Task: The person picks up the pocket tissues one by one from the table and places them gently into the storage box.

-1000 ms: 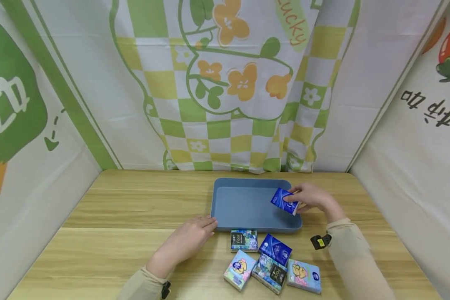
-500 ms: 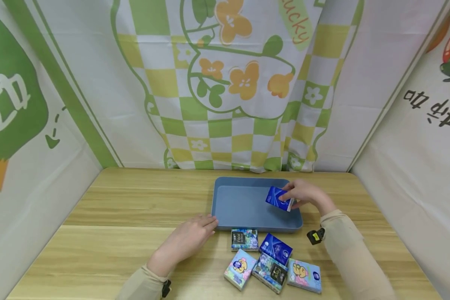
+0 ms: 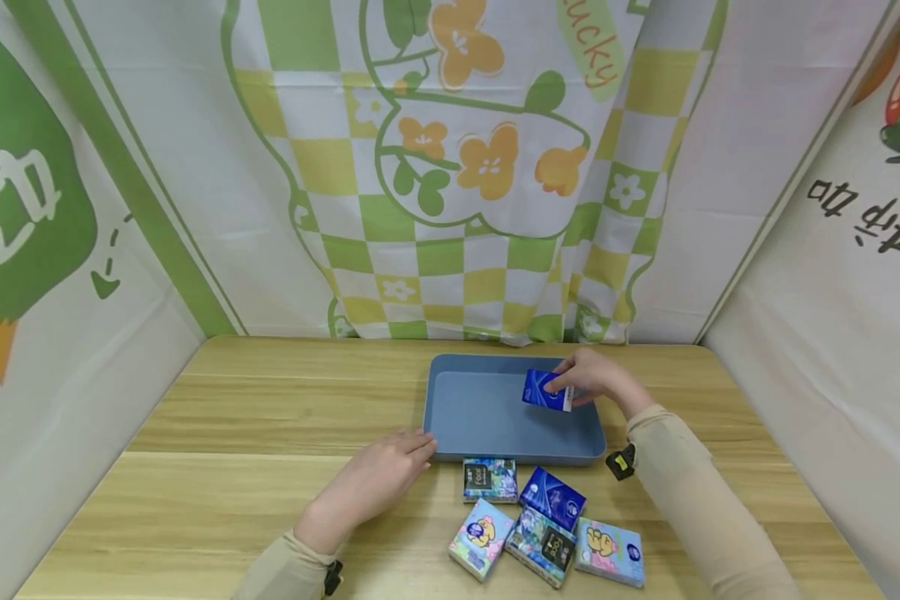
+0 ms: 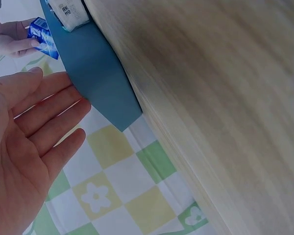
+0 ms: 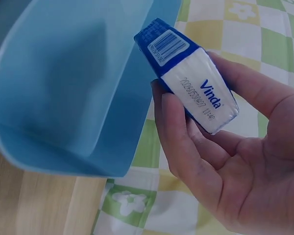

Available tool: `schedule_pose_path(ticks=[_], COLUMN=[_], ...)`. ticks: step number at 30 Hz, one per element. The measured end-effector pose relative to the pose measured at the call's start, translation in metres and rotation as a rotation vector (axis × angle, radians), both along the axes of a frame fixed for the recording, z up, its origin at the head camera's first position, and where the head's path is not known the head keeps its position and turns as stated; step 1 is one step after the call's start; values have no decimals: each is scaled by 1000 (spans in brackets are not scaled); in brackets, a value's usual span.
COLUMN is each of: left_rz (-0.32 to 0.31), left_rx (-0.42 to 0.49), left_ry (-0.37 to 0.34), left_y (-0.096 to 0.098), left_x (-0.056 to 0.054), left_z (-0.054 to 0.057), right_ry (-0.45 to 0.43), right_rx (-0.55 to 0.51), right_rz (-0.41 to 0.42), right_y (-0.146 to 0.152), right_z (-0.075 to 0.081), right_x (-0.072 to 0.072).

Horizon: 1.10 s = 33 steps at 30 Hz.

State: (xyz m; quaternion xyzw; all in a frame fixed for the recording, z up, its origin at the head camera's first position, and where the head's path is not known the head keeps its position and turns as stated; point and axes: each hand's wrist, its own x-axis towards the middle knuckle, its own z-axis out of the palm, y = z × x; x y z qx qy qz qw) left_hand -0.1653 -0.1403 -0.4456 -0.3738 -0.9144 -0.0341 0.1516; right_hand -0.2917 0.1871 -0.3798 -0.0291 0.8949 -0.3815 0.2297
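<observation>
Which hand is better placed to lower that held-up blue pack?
Probably the right hand: it grips the blue Vinda pack over the tray; the left hand touches the tray's near corner.

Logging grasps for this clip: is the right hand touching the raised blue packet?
Touching. The right wrist view shows the right hand pinching the blue packet between thumb and fingers.

The head view is bright and evenly lit, stretched toward its edges. The left-wrist view is dimmer, with the table (image 4: 210, 107) soft and smeared. The right-wrist view looks dull and bluish; a soft-edged shadow darkens the tray (image 5: 83, 78), while print on the packet (image 5: 188, 81) reads clearly.
</observation>
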Motion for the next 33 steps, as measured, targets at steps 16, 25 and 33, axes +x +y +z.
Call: schedule_pose_path(ticks=[16,25,33], left_rz=[-5,-10,-6], left_rx=[4,0,-3], left_ry=[23,19,4], left_y=[-2,-2,-1], left_x=[0,0,1], left_z=[-2,-1,0], right_ry=[11,47,90], right_rx=[5,9,50], right_rz=[-22,-44,-19], right_y=[-32,-55,-69], right_z=[-6,-12,-18], right_x=[-16,-22,-30])
